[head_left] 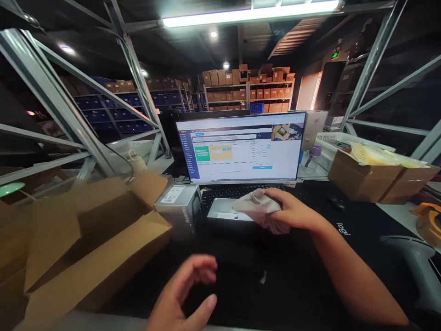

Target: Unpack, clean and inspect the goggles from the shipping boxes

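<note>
My right hand (pixel 287 209) is closed on a light grey cloth pouch (pixel 262 209), its loose folds hanging below the fingers. The pouch is over the right part of a small open white box (pixel 220 209), in front of the keyboard (pixel 210 195). Whether anything is inside the pouch cannot be seen. Nearer to me, my left hand (pixel 189 294) hovers over the black desk mat (pixel 237 266), empty, thumb and fingers apart. A silver-grey product box (pixel 179 209) with a white label stands left of the open box.
An open cardboard carton (pixel 99 248) fills the left side. A monitor (pixel 241 151) stands behind the keyboard. To the right are a mouse (pixel 336 202), a scanner (pixel 409 257), a tape roll (pixel 427 223) and cartons (pixel 365 179) holding yellowish packets. A small scrap (pixel 263 277) lies on the mat.
</note>
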A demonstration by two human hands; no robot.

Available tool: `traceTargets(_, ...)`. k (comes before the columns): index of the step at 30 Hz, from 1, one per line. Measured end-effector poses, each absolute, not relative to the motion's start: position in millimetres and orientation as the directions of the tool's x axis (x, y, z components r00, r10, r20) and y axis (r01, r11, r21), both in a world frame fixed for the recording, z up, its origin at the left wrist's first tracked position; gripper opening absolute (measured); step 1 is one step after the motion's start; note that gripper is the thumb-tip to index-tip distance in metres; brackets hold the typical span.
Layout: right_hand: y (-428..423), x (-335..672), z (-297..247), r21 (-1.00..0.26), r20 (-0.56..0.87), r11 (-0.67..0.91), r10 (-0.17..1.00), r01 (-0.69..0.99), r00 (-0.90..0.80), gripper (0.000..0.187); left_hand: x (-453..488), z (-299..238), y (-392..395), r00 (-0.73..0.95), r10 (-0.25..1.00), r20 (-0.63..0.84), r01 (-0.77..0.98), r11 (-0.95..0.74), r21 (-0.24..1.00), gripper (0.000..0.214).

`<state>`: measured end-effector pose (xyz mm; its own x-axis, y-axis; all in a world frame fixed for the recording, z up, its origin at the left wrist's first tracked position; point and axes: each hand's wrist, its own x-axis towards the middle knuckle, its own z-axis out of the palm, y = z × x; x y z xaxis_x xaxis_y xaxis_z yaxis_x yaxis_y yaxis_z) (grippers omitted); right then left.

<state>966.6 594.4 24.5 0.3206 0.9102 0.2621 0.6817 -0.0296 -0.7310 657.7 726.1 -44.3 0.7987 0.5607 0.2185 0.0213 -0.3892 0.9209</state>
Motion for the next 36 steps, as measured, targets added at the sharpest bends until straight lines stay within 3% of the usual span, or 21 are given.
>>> traceTargets(1,593,962,24,-0.687,0.315,0.012,0.906,0.726,0.283,0.070,666,-35,727,0.747,0.546,0.379,0.019,-0.588,0.809,0.047)
traceTargets(3,592,949,21,-0.576,0.395,0.076,0.897,0.814,0.196,0.078,689,-20,729,0.702,0.401,0.588,0.044,-0.849,0.526,0.077)
traceTargets(5,593,935,16,-0.481,0.439,0.111,0.889,0.870,0.129,0.078,714,-12,729,0.730,0.258,0.633,0.045,-0.943,0.331,0.093)
traceTargets(6,595,928,13,-0.448,0.457,0.128,0.883,0.885,0.104,0.074,727,-10,729,0.752,0.212,0.624,0.030,-0.957,0.289,0.097)
traceTargets(8,598,919,8,-0.415,0.481,0.174,0.875,0.893,0.053,0.066,749,-10,730,0.797,0.181,0.576,-0.005,-0.952,0.307,0.099)
traceTargets(10,601,918,5,-0.398,0.524,0.216,0.851,0.891,0.027,0.063,765,-12,734,0.824,0.214,0.525,-0.019,-0.916,0.402,0.090)
traceTargets(15,598,943,16,-0.333,0.732,0.176,0.668,0.926,0.136,0.070,781,-18,754,0.685,0.439,0.581,-0.014,-0.790,0.613,0.052)
traceTargets(19,600,947,18,-0.362,0.871,0.153,0.406,0.919,0.276,0.017,782,-26,761,0.527,0.607,0.595,-0.030,-0.686,0.727,0.049)
traceTargets(21,606,941,13,-0.407,0.863,0.196,0.401,0.892,0.306,0.016,782,-32,759,0.518,0.596,0.614,-0.081,-0.680,0.729,0.047)
traceTargets(25,617,932,3,-0.526,0.803,0.269,0.470,0.807,0.367,0.033,784,-39,755,0.551,0.576,0.603,-0.136,-0.652,0.746,0.046)
traceTargets(30,617,938,2,-0.632,0.748,0.332,0.498,0.700,0.439,0.026,782,-34,758,0.642,0.524,0.560,-0.118,-0.654,0.747,0.053)
traceTargets(34,616,932,-1,-0.427,0.858,0.250,0.417,0.869,0.301,0.014,773,-26,758,0.700,0.391,0.598,-0.129,-0.754,0.644,0.078)
traceTargets(36,617,924,-5,-0.310,0.898,0.244,0.393,0.919,0.198,0.016,768,-24,756,0.690,0.290,0.663,-0.178,-0.820,0.544,0.079)
